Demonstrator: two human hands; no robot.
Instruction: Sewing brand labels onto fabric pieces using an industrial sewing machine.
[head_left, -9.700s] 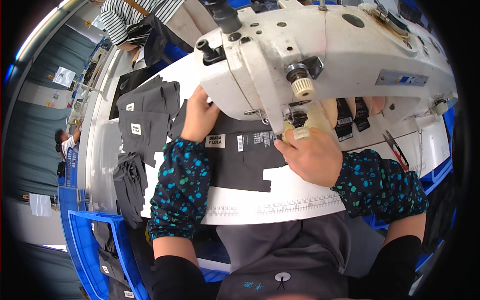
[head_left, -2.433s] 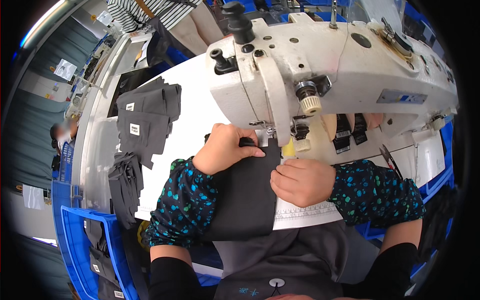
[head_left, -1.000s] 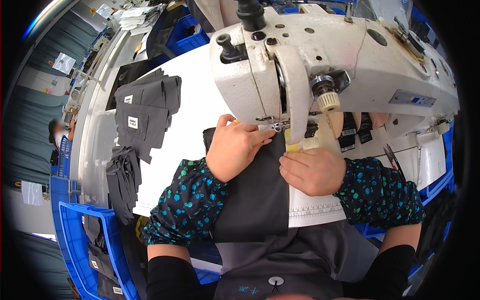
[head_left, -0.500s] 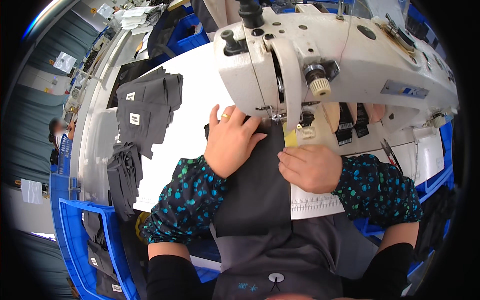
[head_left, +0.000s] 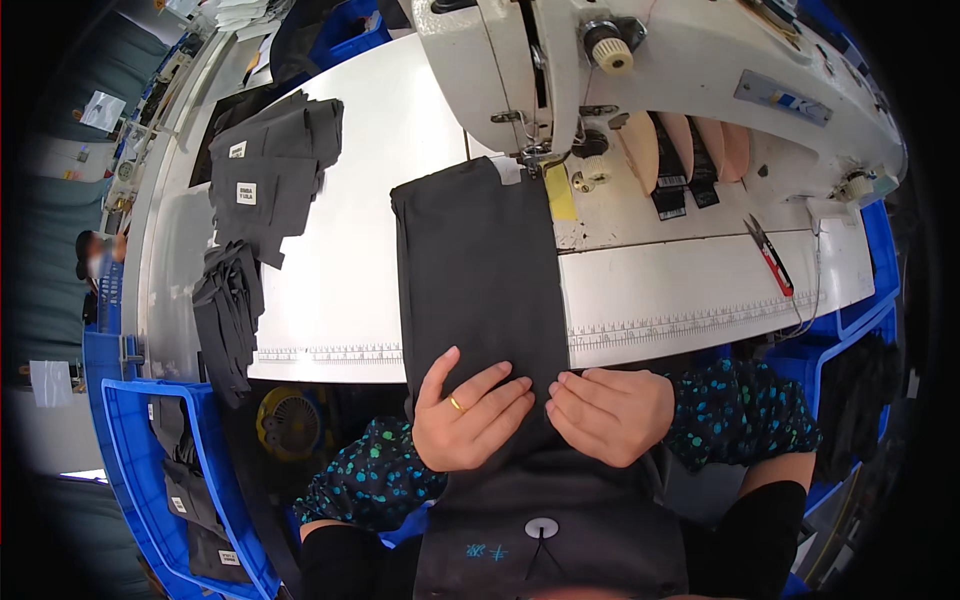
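A long dark grey fabric piece [head_left: 480, 270] stretches from the sewing machine's needle area toward my lap, its far right corner beside the presser foot [head_left: 536, 158]. My left hand [head_left: 472, 415] is closed on its near part, little finger apart, a gold ring on one finger, thumb hidden. Close by on the right, my right hand [head_left: 612, 412] grips the same fabric near its right edge with bent fingers. Both hands are just off the table's front edge. The white sewing machine [head_left: 680, 110] stands over the far end of the fabric.
Grey pieces with white labels [head_left: 265, 190] lie stacked at left, with dark strips [head_left: 228, 305] nearer. Red-handled thread snips [head_left: 770, 258] and black labels [head_left: 670, 180] are at right. A blue crate [head_left: 200, 395] holds more pieces; a small yellow fan [head_left: 290, 422] sits below the table.
Both hands have drawn back from beside the needle to the fabric's near part, close together. More of the fabric is uncovered. The view has tilted lower.
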